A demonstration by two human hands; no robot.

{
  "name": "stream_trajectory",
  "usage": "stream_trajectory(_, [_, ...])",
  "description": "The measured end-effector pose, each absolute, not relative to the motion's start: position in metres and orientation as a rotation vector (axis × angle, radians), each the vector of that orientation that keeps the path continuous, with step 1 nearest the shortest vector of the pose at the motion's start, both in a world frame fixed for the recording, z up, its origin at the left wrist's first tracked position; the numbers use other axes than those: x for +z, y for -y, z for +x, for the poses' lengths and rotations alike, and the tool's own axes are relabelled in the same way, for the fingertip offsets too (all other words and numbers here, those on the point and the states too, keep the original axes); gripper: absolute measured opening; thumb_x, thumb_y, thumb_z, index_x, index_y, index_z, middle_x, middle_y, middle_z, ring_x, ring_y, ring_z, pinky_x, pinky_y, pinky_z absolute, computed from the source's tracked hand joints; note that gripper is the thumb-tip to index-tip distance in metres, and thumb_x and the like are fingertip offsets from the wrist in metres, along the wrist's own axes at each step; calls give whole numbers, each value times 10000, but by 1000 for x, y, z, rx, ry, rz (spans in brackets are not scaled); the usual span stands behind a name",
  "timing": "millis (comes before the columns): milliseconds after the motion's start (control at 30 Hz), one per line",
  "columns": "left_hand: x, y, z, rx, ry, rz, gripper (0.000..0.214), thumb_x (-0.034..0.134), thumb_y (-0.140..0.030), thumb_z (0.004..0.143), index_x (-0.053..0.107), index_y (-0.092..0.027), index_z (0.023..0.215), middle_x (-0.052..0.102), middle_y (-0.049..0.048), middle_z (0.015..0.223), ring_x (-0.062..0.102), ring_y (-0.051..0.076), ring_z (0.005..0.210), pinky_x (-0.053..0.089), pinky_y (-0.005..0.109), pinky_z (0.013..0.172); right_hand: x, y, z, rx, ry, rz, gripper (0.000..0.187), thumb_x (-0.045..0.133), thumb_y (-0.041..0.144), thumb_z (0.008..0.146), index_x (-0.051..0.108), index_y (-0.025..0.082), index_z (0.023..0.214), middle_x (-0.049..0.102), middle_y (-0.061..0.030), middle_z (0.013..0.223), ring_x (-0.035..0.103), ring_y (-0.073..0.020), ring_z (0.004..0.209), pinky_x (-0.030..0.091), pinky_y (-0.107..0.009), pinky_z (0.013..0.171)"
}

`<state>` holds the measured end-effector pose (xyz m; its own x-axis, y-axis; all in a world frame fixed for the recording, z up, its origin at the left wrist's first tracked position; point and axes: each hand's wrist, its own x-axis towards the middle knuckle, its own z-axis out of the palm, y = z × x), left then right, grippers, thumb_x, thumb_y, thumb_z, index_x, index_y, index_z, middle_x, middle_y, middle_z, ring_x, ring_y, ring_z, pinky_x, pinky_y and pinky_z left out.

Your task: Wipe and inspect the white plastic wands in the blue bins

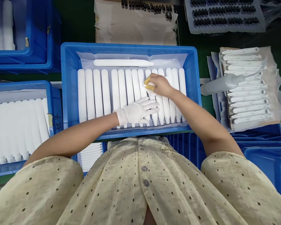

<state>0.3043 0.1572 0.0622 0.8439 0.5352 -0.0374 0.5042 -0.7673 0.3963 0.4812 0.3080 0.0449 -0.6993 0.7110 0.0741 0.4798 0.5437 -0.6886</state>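
**Green table (pixel 196 40) with blue crates and two hands over white tubes**

Green table shows between blue plastic crates, and the nearest crate (pixel 131 47) sits directly under the person's hands, lined with clear plastic. Its white round-ended tubes (pixel 128 90) stand side by side in a tight row beneath the fingers, and one more tube (pixel 121 63) lies crosswise just beyond them.

The left hand (pixel 137 111), in a white fabric glove, rests on the row with its fingers (pixel 152 106) open and extended. The right hand (pixel 160 86) is bare apart from yellow finger cots (pixel 148 84), and its curled fingers press down on the tubes, though whether they grip one cannot be told.

Right of the fingers, a clear bag of flat white strips (pixel 245 84) lies beside a whitish bulb with a thin tube (pixel 221 84). Beyond the fingers is a creased paper sheet (pixel 133 25), and left of them another crate of white tubes (pixel 18 131).
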Motion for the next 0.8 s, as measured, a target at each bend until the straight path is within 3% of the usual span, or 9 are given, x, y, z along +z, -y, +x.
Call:
stream_trajectory(133, [62, -158, 304, 96, -774, 2623, 765, 619, -573, 995, 454, -167, 1622, 419, 178, 1680, 372, 354, 1578, 195, 548, 1331, 44, -297, 459, 782, 2511, -1053, 252, 520, 216, 953, 725, 148, 1081, 720, -132, 1216, 683, -291, 1022, 501, -429, 959])
stream_trajectory(333, [62, -157, 305, 106, -767, 2675, 768, 616, -569, 998, 452, -149, 1620, 435, 188, 1669, 361, 362, 1582, 188, 552, 1330, 44, -292, 470, 854, 2601, -873, 206, 564, 232, 945, 727, 158, 1048, 745, -122, 1140, 696, -285, 1008, 535, -409, 917])
stream_trajectory(500, [62, -156, 304, 110, -777, 2666, 792, 624, -575, 994, 419, -161, 1638, 389, 179, 1698, 354, 348, 1587, 174, 534, 1338, 38, -305, 467, 647, 2483, -1181, 233, 505, 159, 957, 703, 172, 1080, 708, -138, 1237, 678, -280, 1034, 530, -421, 958])
stream_trajectory(700, [58, -157, 302, 113, -790, 2583, 772, 582, -598, 1006, 431, -173, 1632, 418, 166, 1685, 345, 357, 1591, 189, 572, 1336, 36, -285, 464, 819, 2648, -816, 194, 519, 189, 971, 693, 131, 1031, 705, -151, 1157, 683, -281, 966, 546, -417, 888])
stream_trajectory(800, [62, -155, 304, 107, -789, 2515, 755, 573, -582, 1014, 431, -172, 1631, 381, 168, 1704, 316, 370, 1603, 169, 607, 1336, 30, -292, 452, 755, 2526, -976, 198, 483, 145, 970, 662, 117, 1049, 678, -180, 1191, 669, -296, 976, 525, -467, 928])
